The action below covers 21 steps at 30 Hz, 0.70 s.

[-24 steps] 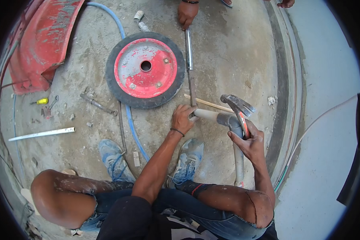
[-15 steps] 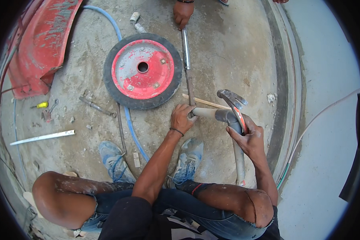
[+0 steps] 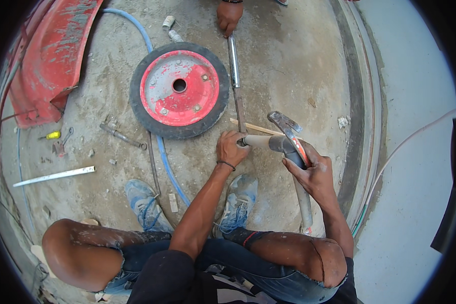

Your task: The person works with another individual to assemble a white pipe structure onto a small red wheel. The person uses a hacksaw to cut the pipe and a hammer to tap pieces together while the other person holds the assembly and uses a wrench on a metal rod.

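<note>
My left hand [image 3: 231,147] is closed at the near end of a dark flat metal bar [image 3: 239,109], right beside the mouth of a cream pipe [image 3: 258,141]. That pipe runs into a grey elbow [image 3: 283,144], from which a grey pipe [image 3: 303,202] leads down toward my right knee. In my right hand [image 3: 314,169] is the orange-red handle of a claw hammer [image 3: 283,123], its head lying over the elbow. The thumb also lies against the grey pipe. Opposite me, another person's hand [image 3: 229,19] touches the top of a shiny metal rod [image 3: 233,61] in line with the bar.
A red wheel with a black tyre [image 3: 175,133] lies flat ahead, over a blue hose [image 3: 163,157]. At the left are a red metal tray [image 3: 50,66], a yellow-handled screwdriver [image 3: 53,135], a white pipe [image 3: 55,176] and a bolt-like rod [image 3: 121,136]. A wooden strip [image 3: 248,127] lies behind the cream pipe.
The hammer head and elbow have shifted slightly left with my right hand. The left hand keeps its place. The other person's hand has moved up a little.
</note>
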Each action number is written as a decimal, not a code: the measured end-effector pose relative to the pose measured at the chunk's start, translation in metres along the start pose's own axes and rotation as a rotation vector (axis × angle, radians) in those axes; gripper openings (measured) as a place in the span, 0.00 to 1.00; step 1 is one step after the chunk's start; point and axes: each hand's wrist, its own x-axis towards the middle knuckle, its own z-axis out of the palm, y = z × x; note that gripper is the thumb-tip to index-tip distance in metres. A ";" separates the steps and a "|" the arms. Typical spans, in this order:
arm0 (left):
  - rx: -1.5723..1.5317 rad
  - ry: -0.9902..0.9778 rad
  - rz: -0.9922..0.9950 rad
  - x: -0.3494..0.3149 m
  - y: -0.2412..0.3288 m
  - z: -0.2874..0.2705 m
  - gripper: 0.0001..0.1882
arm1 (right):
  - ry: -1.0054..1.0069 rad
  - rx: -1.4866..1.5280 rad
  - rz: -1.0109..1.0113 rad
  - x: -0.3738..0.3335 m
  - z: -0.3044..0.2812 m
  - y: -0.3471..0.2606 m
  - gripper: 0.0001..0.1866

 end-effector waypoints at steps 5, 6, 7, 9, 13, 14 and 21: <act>0.015 0.016 0.058 -0.002 -0.009 0.000 0.18 | 0.010 -0.014 -0.058 0.001 0.001 0.006 0.23; 0.011 0.013 0.058 -0.002 -0.008 0.001 0.18 | 0.011 -0.017 -0.054 0.001 0.000 0.008 0.23; 0.012 0.012 0.082 -0.002 -0.007 0.001 0.18 | 0.010 -0.018 -0.051 0.000 -0.001 0.010 0.23; 0.015 0.007 0.105 -0.003 -0.006 0.000 0.18 | 0.009 -0.016 -0.044 -0.001 0.000 0.010 0.23; 0.043 0.014 0.126 -0.003 -0.004 -0.003 0.19 | -0.016 0.001 0.026 0.000 0.000 0.000 0.23; 0.039 0.016 0.126 -0.003 -0.004 -0.004 0.19 | -0.055 -0.015 0.067 0.000 0.000 -0.002 0.24; 0.028 0.015 0.069 -0.002 -0.001 -0.001 0.19 | 0.006 0.028 0.007 -0.002 0.004 0.002 0.19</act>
